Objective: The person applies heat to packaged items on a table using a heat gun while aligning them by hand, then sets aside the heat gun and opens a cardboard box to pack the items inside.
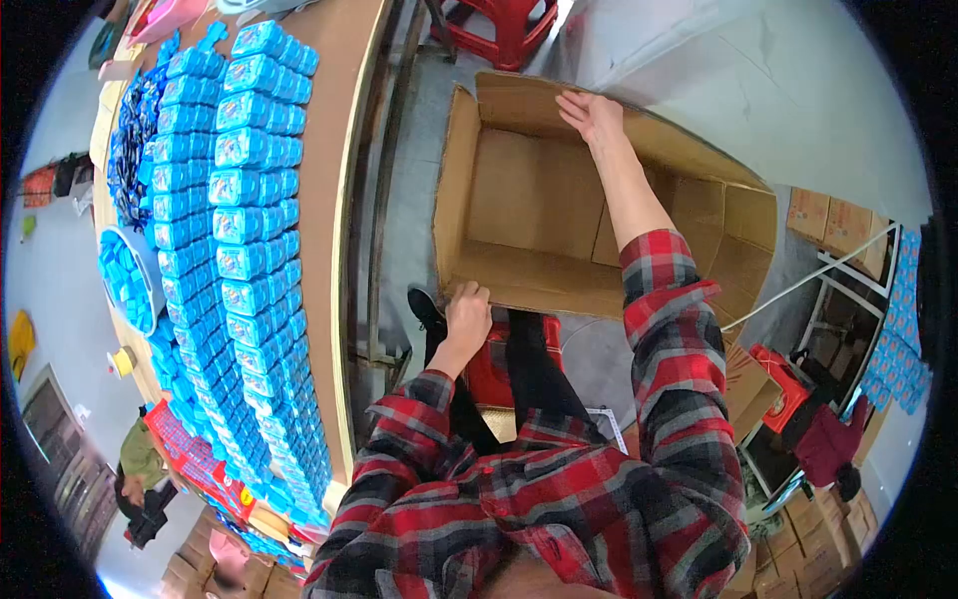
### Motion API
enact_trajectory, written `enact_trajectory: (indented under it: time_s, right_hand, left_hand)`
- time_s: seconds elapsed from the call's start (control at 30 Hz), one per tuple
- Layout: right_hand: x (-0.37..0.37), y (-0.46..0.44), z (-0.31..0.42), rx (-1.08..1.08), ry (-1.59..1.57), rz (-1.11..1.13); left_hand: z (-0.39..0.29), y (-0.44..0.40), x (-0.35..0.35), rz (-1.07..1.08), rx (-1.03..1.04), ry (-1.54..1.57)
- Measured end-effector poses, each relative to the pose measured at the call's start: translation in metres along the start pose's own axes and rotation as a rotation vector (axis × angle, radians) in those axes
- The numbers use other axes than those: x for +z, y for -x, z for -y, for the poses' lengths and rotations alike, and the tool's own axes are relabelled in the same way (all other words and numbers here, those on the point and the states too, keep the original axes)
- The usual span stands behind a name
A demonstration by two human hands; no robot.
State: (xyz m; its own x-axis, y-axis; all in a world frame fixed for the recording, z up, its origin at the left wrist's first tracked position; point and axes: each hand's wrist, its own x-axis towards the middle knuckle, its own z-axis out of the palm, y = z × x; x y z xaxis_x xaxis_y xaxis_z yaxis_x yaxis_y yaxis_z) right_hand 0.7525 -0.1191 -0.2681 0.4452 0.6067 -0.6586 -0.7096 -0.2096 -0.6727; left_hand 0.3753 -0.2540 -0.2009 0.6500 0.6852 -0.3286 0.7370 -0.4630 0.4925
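A large open cardboard box (539,190) stands in front of me, and its inside looks bare. My left hand (467,317) is closed over the box's near rim at the left corner, fingers curled on the edge. Across the box reaches my right hand (596,117), its fingers stretched out and slightly apart at the far wall's upper edge. Whether those fingertips press on the cardboard is hard to tell. To the left, a table (324,200) bears long stacked rows of small light-blue plastic cases (244,220).
A red stool (509,35) stands beyond the box. A white tub (150,280) of blue pieces and a yellow-and-white spool (122,361) are at the table's far side. Other people (833,439) (140,459) work nearby. Cartons (836,222) stand to the right.
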Motion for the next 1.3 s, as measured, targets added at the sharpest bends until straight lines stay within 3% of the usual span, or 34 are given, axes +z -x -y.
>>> enact_trajectory:
  time_s: [0.2, 0.3, 0.47, 0.8, 1.0, 1.3]
  right_hand:
    - [0.054, 0.042, 0.033, 0.121, -0.208, -0.504]
    - [0.012, 0.024, 0.016, 0.173, -0.154, -0.448]
    - [0.011, -0.010, -0.023, 0.155, -0.192, -0.372]
    - [0.149, -0.019, -0.057, 0.204, -0.267, -0.214]
    - [0.167, 0.013, -0.043, 0.256, -0.089, 0.018]
    - [0.122, 0.065, -0.059, 0.383, 0.002, 0.169]
  left_hand:
    - [0.002, 0.003, -0.001, -0.085, -0.018, 0.008]
    - [0.001, 0.004, 0.000, -0.081, -0.008, 0.046]
    - [0.015, 0.011, -0.005, -0.097, -0.069, 0.066]
    - [0.106, 0.013, -0.056, -0.177, -0.356, -0.124]
    - [0.093, 0.017, -0.061, -0.284, -0.253, -0.218]
    - [0.058, 0.014, -0.061, -0.101, -0.243, -0.205]
